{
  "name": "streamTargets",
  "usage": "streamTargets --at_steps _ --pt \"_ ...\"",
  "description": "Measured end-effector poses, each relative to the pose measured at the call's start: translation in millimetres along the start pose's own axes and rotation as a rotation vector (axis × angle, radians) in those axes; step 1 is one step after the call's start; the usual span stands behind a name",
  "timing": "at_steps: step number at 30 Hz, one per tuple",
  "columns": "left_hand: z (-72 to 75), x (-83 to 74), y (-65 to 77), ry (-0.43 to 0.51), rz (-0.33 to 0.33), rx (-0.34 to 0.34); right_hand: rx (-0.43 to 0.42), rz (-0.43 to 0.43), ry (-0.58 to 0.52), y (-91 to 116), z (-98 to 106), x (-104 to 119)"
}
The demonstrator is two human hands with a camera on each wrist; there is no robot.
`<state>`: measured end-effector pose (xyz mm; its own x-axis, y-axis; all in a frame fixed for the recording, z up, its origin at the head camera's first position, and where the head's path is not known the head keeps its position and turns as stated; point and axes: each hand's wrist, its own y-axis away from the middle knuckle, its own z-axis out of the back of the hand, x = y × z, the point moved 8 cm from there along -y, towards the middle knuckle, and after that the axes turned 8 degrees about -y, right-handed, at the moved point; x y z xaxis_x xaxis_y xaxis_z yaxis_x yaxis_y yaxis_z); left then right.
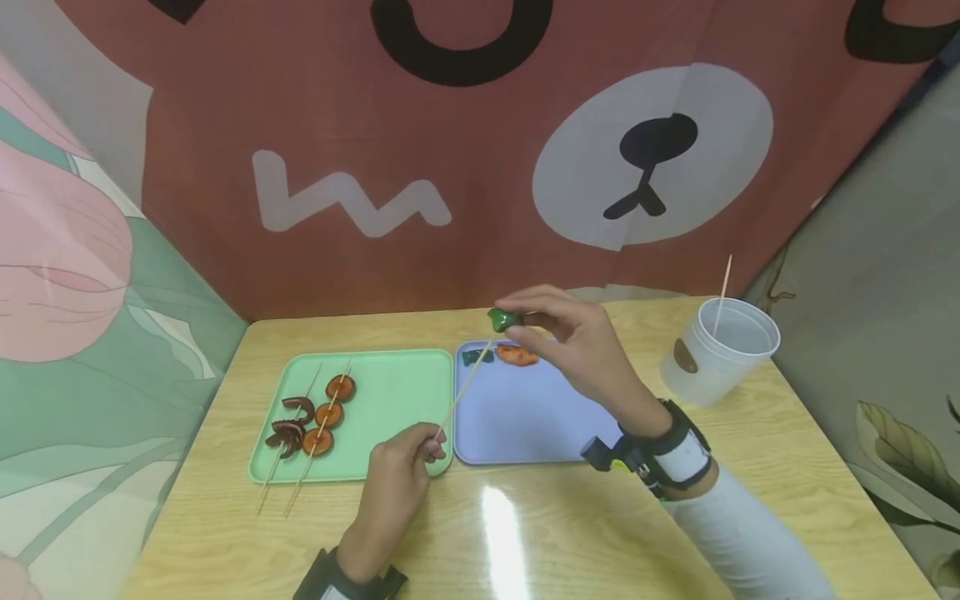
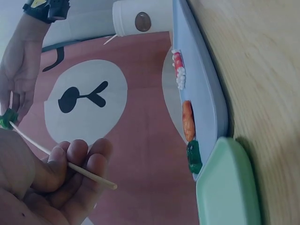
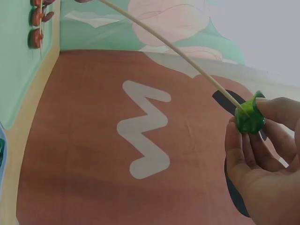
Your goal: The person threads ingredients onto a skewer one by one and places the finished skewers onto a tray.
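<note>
In the head view my left hand (image 1: 405,471) pinches a thin wooden skewer (image 1: 467,385) near its lower end, the stick slanting up to the right. My right hand (image 1: 573,342) holds a shiny green pepper-like piece (image 1: 502,319) between thumb and fingers, above the far edge of the blue tray (image 1: 525,425). The skewer's upper tip meets this green piece (image 3: 249,116) in the right wrist view. On the blue tray lie another green piece (image 1: 477,357) and an orange-brown piece (image 1: 517,355); a red-and-white piece (image 2: 178,70) shows in the left wrist view.
To the left, a green tray (image 1: 397,383) bears two loaded skewers, one with round brown slices (image 1: 328,415), one with dark curled pieces (image 1: 287,433). At the right stands a translucent cup (image 1: 712,362) with a stick (image 1: 723,292) in it. A printed cloth (image 1: 337,267) hangs behind the table.
</note>
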<state>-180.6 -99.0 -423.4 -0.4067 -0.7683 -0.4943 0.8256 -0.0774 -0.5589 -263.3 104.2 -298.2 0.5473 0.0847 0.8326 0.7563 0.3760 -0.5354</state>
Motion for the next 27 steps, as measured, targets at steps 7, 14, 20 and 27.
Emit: streamTargets --at_steps 7,14,20,27 --pt "1.1 -0.3 -0.5 -0.02 -0.005 0.0 0.012 -0.013 0.015 -2.5 -2.0 -1.1" --pt "0.5 -0.7 0.5 -0.022 0.002 0.001 0.036 -0.007 -0.038 -3.4 -5.6 -3.0" --pt "2.0 -0.3 1.8 -0.034 -0.016 -0.025 0.045 -0.028 -0.04 -4.3 -5.5 -7.1" --pt "0.9 1.1 2.9 -0.066 -0.015 -0.034 0.054 -0.041 -0.057 -3.6 -7.8 -8.9"
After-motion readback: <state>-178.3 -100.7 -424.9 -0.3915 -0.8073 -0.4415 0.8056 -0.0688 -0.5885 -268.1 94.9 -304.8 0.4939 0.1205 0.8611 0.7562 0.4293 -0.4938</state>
